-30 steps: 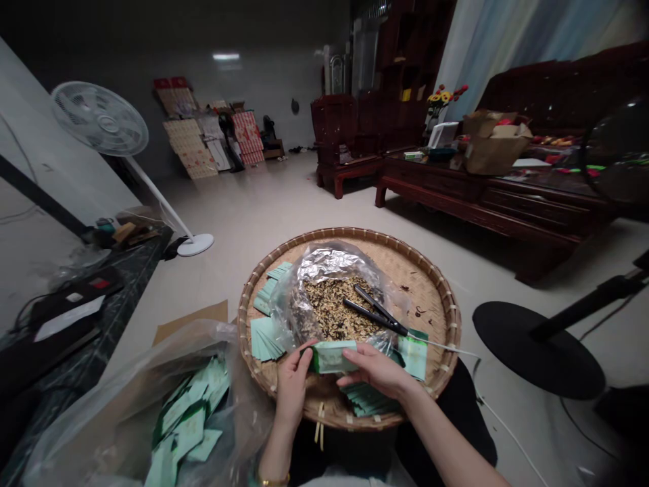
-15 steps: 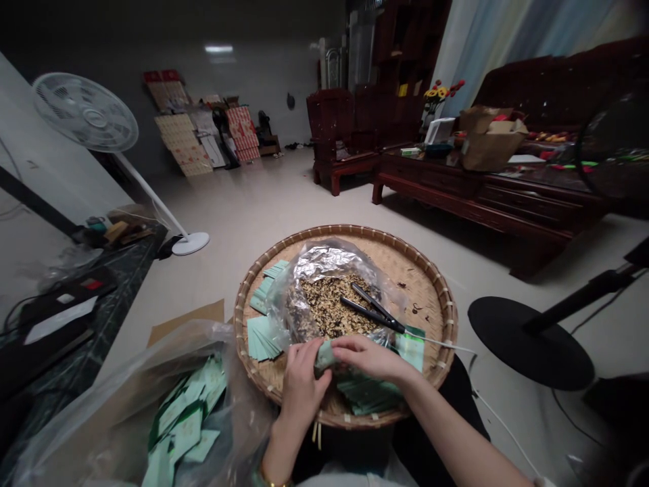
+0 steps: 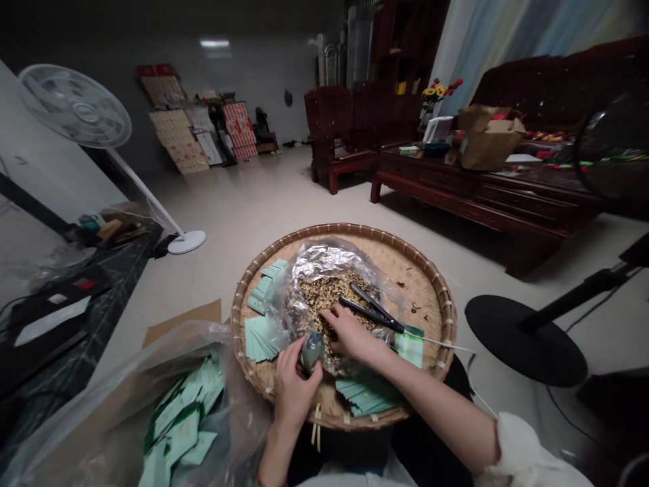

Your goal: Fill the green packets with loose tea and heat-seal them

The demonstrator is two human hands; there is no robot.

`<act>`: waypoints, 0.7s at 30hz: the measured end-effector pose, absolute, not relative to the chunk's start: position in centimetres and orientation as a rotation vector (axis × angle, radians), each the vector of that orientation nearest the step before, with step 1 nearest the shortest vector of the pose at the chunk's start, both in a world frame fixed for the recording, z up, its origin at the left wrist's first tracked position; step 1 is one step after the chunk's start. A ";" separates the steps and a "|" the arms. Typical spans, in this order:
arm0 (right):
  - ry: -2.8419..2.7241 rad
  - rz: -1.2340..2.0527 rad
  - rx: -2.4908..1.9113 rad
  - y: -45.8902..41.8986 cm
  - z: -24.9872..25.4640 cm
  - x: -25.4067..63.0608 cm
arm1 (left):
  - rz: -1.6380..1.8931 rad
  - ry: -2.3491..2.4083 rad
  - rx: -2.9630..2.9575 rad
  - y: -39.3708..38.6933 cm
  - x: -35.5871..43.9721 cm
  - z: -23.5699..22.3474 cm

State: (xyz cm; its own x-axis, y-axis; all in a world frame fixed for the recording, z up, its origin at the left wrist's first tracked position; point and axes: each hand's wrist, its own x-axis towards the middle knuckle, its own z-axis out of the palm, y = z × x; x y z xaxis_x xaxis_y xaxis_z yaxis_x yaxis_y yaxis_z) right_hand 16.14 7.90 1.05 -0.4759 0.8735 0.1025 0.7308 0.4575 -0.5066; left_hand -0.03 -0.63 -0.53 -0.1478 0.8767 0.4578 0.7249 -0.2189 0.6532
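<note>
My left hand (image 3: 297,379) pinches a small green sachet (image 3: 311,350), its mouth spread and facing up, just left of the loose mix. My right hand (image 3: 349,335) reaches into a clear plastic bag (image 3: 324,253) that holds a loose mix of yellow and dark grains (image 3: 317,291). Its thumb and fingers look apart, with the tips down among the grains and partly hidden. A black hair straightener (image 3: 372,312) with a white cord lies open across the bag, beyond my right hand. Fanned flat sachets (image 3: 261,339) lie left of the bag, and more sachets (image 3: 368,392) sit under my right forearm.
Everything sits in a round woven bamboo tray (image 3: 426,270). A large clear bag (image 3: 76,412) of green sachets (image 3: 182,433) stands at left. A white fan (image 3: 187,241), a black stand base (image 3: 524,338) and a dark wooden table (image 3: 456,196) surround the tray.
Both hands were on the flat sachet, then bent it open. Now my left hand alone holds it upright, and my right hand has let go and moved up into the grains.
</note>
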 end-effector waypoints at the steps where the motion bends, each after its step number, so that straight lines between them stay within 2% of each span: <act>1: -2.372 0.567 -1.346 8.2 1.2 15.8 | 1.300 1.842 1.915 -0.6 0.0 -0.5; 9: -2.284 0.682 -1.185 9.6 1.9 15.3 | 1.280 1.843 1.877 -0.5 -0.1 -0.5; 15: -2.268 0.669 -1.223 9.8 1.8 15.2 | 1.267 1.830 1.887 -0.7 -0.2 -0.4; 21: -2.100 0.851 -1.252 11.3 1.8 16.4 | 1.268 1.834 1.879 -0.5 -0.1 -0.5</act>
